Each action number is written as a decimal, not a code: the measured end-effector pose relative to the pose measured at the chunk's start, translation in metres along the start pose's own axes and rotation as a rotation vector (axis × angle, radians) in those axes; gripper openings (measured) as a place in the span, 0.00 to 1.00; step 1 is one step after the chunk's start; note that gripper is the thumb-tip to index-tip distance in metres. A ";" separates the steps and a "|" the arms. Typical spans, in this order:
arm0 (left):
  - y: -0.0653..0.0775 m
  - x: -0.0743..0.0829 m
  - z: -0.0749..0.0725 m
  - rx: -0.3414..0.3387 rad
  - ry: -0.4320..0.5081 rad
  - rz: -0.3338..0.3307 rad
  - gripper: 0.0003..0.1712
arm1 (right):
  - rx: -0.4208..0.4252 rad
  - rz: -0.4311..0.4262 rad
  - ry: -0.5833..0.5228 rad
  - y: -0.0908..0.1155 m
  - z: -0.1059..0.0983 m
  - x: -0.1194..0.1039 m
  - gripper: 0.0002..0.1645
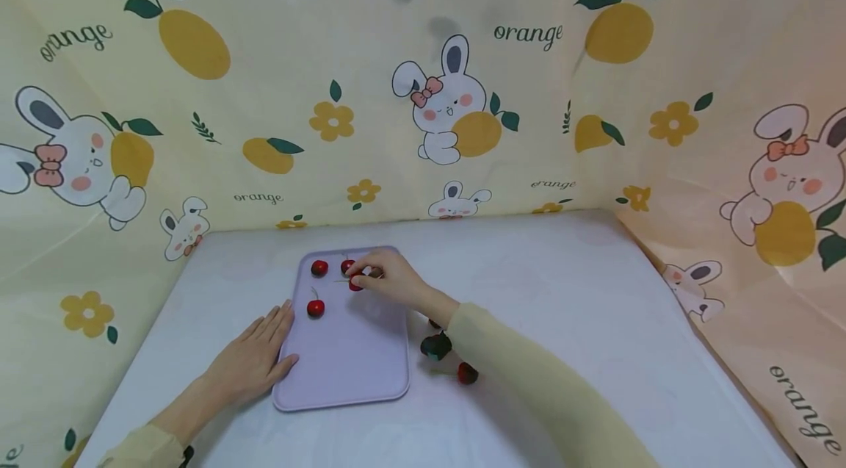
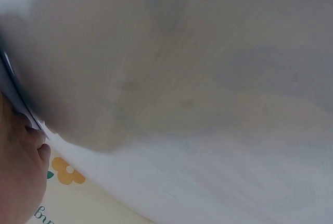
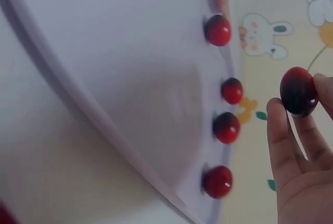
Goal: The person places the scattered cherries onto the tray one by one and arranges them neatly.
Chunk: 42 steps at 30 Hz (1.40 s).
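While the left hand (image 1: pixel 254 354) lies against the near-left side of the lilac tray (image 1: pixel 344 369), the head view shows its fingers extended along the rim and its thumb apart from them. The right hand (image 1: pixel 390 277) is positioned over the far part of the tray; its grip pinches a held cherry (image 1: pixel 356 282), red with a thin stem. Three further cherries are plainly visible on the tray: a far-left cherry (image 1: pixel 320 268), a far-middle cherry (image 1: pixel 347 267) just beside the right fingertips, and a stemmed cherry (image 1: pixel 316 308) nearer the left rim. On the white table (image 1: pixel 568 270), right of the tray, lie a loose cherry (image 1: pixel 467 373) and a dark, rounded item (image 1: pixel 436 345) whose type cannot be determined. The sleeve (image 1: pixel 542 380) partly covers another small item. Printed cloth (image 1: pixel 370 34) forms the backdrop.

The left wrist view is mostly table surface, under shadow. Part of the left hand appears at the left edge, beside the dark tray rim; the state of its grip cannot be told from this view alone.

The right wrist view shows the held cherry, dark red to black, between thumb and fingers. Four cherries rest in a row on the tray, apart from it.
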State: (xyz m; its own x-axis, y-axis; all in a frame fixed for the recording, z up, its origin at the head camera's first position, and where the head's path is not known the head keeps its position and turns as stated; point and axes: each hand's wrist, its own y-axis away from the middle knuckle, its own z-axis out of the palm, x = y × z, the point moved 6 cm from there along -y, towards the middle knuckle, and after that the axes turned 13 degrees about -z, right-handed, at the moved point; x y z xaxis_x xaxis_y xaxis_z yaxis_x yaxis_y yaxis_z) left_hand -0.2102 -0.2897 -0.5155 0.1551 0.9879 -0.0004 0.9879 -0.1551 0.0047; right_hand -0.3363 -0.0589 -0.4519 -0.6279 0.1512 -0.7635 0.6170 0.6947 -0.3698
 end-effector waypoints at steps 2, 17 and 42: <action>0.000 0.000 -0.001 -0.001 -0.001 -0.002 0.48 | 0.004 0.023 -0.048 -0.001 0.007 0.004 0.11; 0.000 0.001 -0.001 -0.010 -0.001 -0.008 0.49 | -0.039 0.162 0.018 -0.002 0.035 0.027 0.24; 0.002 0.004 -0.006 0.010 0.004 0.020 0.47 | -0.066 0.206 0.138 -0.005 0.052 0.026 0.21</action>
State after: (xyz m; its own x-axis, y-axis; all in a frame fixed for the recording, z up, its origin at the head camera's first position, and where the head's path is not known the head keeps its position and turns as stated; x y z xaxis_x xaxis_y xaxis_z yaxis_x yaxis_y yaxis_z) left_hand -0.2078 -0.2864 -0.5096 0.1749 0.9846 0.0037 0.9846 -0.1749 -0.0049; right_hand -0.3306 -0.0949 -0.4977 -0.5536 0.3859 -0.7380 0.7093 0.6828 -0.1751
